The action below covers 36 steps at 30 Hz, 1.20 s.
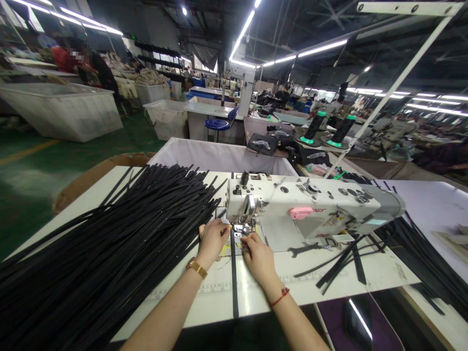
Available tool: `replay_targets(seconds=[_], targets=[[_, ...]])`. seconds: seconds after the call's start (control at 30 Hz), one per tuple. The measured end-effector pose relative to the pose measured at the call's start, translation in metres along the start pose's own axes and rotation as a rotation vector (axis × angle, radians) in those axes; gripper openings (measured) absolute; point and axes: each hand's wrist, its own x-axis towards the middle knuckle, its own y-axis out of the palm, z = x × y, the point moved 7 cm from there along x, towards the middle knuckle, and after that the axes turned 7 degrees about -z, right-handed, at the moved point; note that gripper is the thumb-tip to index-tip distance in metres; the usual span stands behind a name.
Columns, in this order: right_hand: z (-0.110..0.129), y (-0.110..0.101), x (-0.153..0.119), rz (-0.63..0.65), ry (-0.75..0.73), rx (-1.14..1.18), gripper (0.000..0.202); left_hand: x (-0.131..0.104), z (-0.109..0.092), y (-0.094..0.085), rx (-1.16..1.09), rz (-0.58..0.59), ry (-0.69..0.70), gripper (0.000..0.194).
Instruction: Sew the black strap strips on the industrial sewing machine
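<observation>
A white sewing machine stands on the pale table. One black strip runs from its needle area down to the table's front edge. My left hand is left of the presser foot, fingers pinched beside the strip's upper end; what they hold, if anything, is too small to make out. My right hand is right of the strip, its fingers closed near the metal guide, their tips partly hidden. A large pile of black strips lies to the left.
A wrench and loose black strips lie right of the hands. Behind the machine are a cloth-lined bin and two black thread cones. More black strips lie far right. People stand at the far left.
</observation>
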Motion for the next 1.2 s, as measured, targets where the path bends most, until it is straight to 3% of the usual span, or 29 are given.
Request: replay_targets(seconds=[0.33,0.57,0.8,1.2], targets=[[-0.002,0.001,-0.001,-0.012,0.011,0.04,0.035,0.001,-0.002,0.001,-0.012,0.009,0.008,0.017],[-0.009,-0.004,0.014,-0.102,0.074,0.079,0.029,-0.001,-0.007,-0.001,-0.016,0.012,0.032,0.018],[-0.003,0.013,0.044,-0.082,0.081,-0.038,0.023,-0.001,-0.005,0.001,-0.017,-0.007,0.045,0.018],[-0.004,0.03,0.05,-0.042,0.091,-0.119,0.022,-0.001,-0.005,0.001,-0.007,-0.006,0.06,0.016]])
